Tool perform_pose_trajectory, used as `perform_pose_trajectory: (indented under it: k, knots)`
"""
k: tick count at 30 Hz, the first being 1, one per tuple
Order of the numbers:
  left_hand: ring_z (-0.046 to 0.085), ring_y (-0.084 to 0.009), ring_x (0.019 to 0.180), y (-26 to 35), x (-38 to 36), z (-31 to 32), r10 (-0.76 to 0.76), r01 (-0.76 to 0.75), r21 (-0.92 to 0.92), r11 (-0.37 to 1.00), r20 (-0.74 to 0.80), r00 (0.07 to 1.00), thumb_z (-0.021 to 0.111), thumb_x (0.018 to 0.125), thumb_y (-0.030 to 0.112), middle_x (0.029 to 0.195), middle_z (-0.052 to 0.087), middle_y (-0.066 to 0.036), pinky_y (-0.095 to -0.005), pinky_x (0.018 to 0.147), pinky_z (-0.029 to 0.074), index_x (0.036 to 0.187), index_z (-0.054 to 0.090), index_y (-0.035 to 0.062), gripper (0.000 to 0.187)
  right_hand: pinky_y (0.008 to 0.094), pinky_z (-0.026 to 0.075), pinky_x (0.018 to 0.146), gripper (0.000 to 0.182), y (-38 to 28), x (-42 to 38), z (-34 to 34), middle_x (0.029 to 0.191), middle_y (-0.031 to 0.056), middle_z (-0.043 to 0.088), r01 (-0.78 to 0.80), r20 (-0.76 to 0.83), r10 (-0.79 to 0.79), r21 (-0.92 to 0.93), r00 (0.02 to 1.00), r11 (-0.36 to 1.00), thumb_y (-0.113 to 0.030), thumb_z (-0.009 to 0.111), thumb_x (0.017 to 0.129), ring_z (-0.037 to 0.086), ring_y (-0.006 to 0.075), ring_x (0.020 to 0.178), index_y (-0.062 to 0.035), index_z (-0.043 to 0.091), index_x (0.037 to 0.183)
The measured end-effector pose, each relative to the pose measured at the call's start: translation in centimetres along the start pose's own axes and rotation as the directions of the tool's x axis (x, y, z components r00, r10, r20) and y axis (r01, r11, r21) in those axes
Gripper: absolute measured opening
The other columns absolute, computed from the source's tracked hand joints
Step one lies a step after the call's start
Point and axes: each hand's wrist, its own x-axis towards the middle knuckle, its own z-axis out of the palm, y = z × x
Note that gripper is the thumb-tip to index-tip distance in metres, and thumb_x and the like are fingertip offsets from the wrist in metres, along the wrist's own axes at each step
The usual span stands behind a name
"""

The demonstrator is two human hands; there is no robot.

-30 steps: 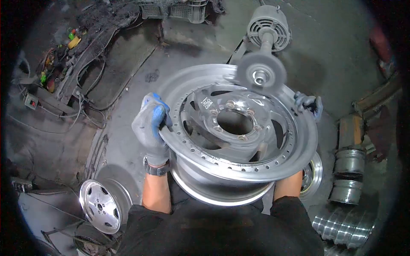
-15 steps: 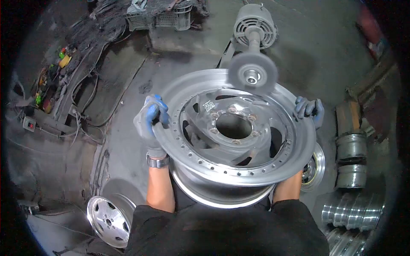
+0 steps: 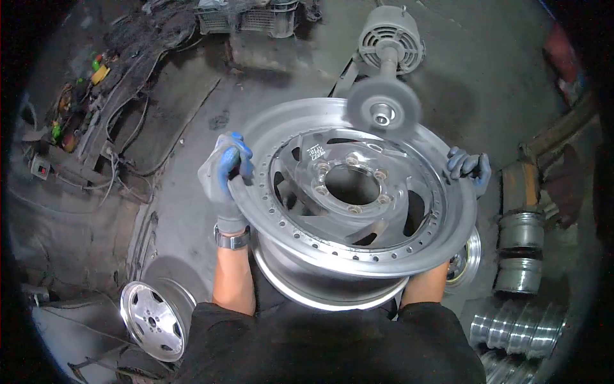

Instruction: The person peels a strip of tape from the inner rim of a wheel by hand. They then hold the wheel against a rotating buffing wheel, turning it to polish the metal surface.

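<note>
A large grey metal wheel rim (image 3: pixel 300 248) is tilted in front of my body, its spoked face turned up. My left hand (image 3: pixel 225 168), in a grey and blue glove, is closed around the rim's left edge. On the right edge my gloved right hand (image 3: pixel 468 169) grips with fingers curled over the lip. The far edge of the rim meets a blurred, round buffing wheel (image 3: pixel 384 105) on the shaft of an electric motor (image 3: pixel 390 40). Small holes ring the rim's face, and a white marking (image 3: pixel 315 152) shows near its hub.
A silver wheel (image 3: pixel 153 320) leans on the floor at lower left. Another wheel (image 3: pixel 470 262) lies partly hidden behind my right arm. Several shiny rim barrels (image 3: pixel 521 275) stand at right. Cables and a switch box (image 3: pixel 40 168) are at left; a dark crate (image 3: pixel 268 22) stands at the back.
Both hands still hold the wheel rim, which has turned slightly and its markings have shifted. The camera view has moved a little. The buffing wheel stays blurred against the far edge.
</note>
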Motion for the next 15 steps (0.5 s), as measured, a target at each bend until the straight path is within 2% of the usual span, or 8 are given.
perform_pose_trajectory:
  k: [1,2,4,8,10,15]
  knots:
    - [0.043,-0.0148,0.062,0.2,-0.1,0.0,-0.087,0.085,-0.048,0.995,-0.04,0.995,0.055,0.096,0.018,0.065,0.052,-0.007,-0.031,0.074,0.039,0.077,0.063,-0.0055,0.032,0.0422,0.044,0.091,0.057,-0.1,-0.2,0.2,0.058,0.0125,0.062,0.0,-0.059,0.0,-0.001,0.998,1.0,-0.034,0.029,0.112,0.057,0.028,0.067,-0.0124,0.057,0.067]
    - [0.043,-0.0148,0.062,0.1,-0.1,0.0,-0.088,0.086,-0.051,0.995,-0.038,0.995,0.055,0.096,0.018,0.065,0.052,-0.007,-0.031,0.074,0.039,0.077,0.063,-0.0055,0.032,0.0422,0.044,0.091,0.057,-0.1,-0.3,0.4,0.058,0.0125,0.062,0.002,-0.061,-0.002,-0.003,0.998,1.0,-0.034,0.029,0.112,0.057,0.028,0.067,-0.0124,0.057,0.067]
    - [0.043,-0.0134,0.06,0.1,-0.3,-0.1,-0.084,0.081,-0.044,0.996,-0.055,0.995,0.056,0.096,0.018,0.064,0.052,-0.006,-0.0303,0.073,0.039,0.075,0.063,-0.0058,0.032,0.0424,0.041,0.083,0.054,0.0,-0.3,1.0,0.052,0.0127,0.057,0.029,-0.152,-0.03,-0.008,0.988,1.0,-0.033,0.032,0.111,0.051,0.0275,0.057,-0.012,0.051,0.065]
    - [0.043,-0.0141,0.062,0.8,-0.5,0.2,-0.009,0.01,0.023,1.0,-0.037,0.999,0.056,0.096,0.018,0.062,0.051,-0.006,-0.0307,0.074,0.039,0.075,0.063,-0.0052,0.032,0.0424,0.042,0.085,0.054,0.8,0.5,-0.2,0.054,0.0133,0.058,0.007,-0.072,-0.004,0.033,0.997,0.999,-0.033,0.031,0.112,0.052,0.0283,0.058,-0.012,0.055,0.068]
    - [0.043,-0.0144,0.065,0.8,-0.5,0.2,0.125,-0.127,0.1,0.987,0.026,0.992,0.056,0.096,0.018,0.06,0.05,-0.006,-0.0307,0.075,0.039,0.075,0.063,-0.0052,0.032,0.0427,0.042,0.086,0.055,1.4,0.8,-0.8,0.055,0.0136,0.06,0.009,-0.037,-0.007,0.062,0.999,0.998,-0.033,0.03,0.112,0.053,0.0285,0.058,-0.0118,0.058,0.07]
    - [0.045,-0.0161,0.069,2.0,-0.6,0.9,0.013,-0.011,0.081,0.997,-0.026,1.0,0.055,0.094,0.017,0.062,0.052,-0.007,-0.0325,0.075,0.038,0.07,0.061,-0.0034,0.033,0.0425,0.042,0.085,0.055,1.2,0.7,-1.3,0.055,0.0137,0.06,0.017,0.016,-0.018,0.047,1.0,0.999,-0.032,0.03,0.112,0.054,0.0289,0.058,-0.0108,0.059,0.07]
